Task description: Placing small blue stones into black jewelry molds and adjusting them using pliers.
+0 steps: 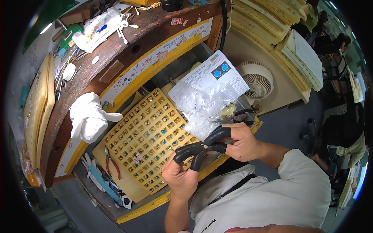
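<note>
My left hand (pixel 182 174) and my right hand (pixel 243 143) meet over the front edge of the drawer. Black rubber sleeves cover the thumb and forefinger of each. Between the pinched fingertips sits a tiny shiny piece (pixel 205 146), too small to name and mostly covered. Just beyond my left hand lies a yellow tray (pixel 136 134) with rows of square pockets. Many pockets hold small pieces of jewelry, some with blue parts. Clear plastic bags (pixel 204 105) lie close to my right hand, partly over a printed sheet (pixel 237 79) with blue clover-shaped pictures.
Red-handled pliers (pixel 113 165) lie left of the tray, beside blue and white strips (pixel 103 180). A white glove (pixel 90 118) hangs at the wooden bench edge (pixel 85 83). A round fan (pixel 255 79) and stacked yellow trays (pixel 268 23) stand at the right. Other people sit farther right.
</note>
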`<state>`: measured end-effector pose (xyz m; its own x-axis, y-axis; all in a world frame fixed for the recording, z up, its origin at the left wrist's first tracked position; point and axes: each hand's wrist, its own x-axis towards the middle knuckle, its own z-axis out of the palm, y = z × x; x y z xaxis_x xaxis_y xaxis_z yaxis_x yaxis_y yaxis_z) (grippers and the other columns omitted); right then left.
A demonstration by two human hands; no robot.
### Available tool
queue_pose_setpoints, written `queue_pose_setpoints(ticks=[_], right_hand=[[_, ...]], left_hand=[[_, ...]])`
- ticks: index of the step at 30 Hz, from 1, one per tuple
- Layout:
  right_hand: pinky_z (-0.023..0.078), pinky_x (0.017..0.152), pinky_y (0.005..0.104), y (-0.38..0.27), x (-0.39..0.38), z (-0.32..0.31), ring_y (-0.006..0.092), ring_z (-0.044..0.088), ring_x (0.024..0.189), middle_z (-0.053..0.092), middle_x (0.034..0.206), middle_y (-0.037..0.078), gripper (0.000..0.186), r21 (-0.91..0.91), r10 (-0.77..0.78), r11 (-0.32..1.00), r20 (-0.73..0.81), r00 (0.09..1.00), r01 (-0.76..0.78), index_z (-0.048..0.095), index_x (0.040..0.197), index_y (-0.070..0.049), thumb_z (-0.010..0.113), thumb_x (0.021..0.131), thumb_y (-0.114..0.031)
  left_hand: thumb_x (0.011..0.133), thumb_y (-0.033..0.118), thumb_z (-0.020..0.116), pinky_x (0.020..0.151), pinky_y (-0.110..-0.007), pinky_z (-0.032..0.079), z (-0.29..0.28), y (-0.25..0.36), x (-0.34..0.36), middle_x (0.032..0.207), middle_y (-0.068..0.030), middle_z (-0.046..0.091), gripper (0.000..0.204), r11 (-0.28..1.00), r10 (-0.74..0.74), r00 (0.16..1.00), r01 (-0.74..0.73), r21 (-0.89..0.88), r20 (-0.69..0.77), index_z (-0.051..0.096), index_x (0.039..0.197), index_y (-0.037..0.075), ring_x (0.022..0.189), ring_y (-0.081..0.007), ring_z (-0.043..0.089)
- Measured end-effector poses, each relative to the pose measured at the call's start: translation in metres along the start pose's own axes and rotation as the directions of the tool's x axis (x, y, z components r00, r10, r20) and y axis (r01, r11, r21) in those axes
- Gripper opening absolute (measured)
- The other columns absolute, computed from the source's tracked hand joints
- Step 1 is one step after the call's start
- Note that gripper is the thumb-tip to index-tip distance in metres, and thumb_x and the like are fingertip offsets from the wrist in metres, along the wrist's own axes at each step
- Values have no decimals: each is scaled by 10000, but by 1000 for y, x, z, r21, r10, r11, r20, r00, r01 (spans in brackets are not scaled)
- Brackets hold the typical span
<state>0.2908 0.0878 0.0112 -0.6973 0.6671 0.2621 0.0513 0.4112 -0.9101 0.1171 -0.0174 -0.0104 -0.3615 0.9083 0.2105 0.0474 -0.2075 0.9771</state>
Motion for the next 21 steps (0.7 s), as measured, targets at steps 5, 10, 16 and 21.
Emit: queue_pose_setpoints(ticks=[5, 10, 16, 21], right_hand=[[507, 672, 319, 4, 1, 1, 221, 673, 752, 686, 847, 113, 206, 60, 25, 998, 29, 999, -26, 705, 1017, -9, 654, 827, 52], [503, 662, 324, 5, 2, 1, 229, 663, 733, 676, 844, 112, 201, 26, -28, 999, 43, 999, 27, 705, 1009, -13, 653, 825, 50], [508, 673, 320, 9, 0, 7, 225, 668, 750, 673, 852, 121, 190, 33, 8, 999, 49, 999, -9, 700, 997, 4, 654, 819, 52], [544, 762, 293, 12, -1, 12, 177, 688, 847, 683, 914, 98, 191, 260, 141, 951, 109, 984, -165, 683, 1020, 19, 668, 837, 71]], left_hand=[[787, -143, 708, 854, -294, 550, -4, 2, 2, 974, -130, 710, 188, 995, 25, 998, -30, 100, 52, 686, 965, -86, 904, -164, 678], [778, -147, 705, 850, -286, 549, -5, 2, 4, 965, -128, 708, 195, 990, 41, 997, -50, 130, 73, 688, 964, -88, 898, -162, 677], [774, -140, 706, 827, -268, 538, -6, -3, -2, 953, -122, 706, 202, 993, 18, 1000, -21, 118, 26, 691, 967, -82, 880, -148, 667], [715, -157, 673, 747, -273, 517, -3, 4, -2, 868, -124, 706, 228, 989, 19, 999, -13, 148, -39, 710, 906, -39, 802, -199, 678]])
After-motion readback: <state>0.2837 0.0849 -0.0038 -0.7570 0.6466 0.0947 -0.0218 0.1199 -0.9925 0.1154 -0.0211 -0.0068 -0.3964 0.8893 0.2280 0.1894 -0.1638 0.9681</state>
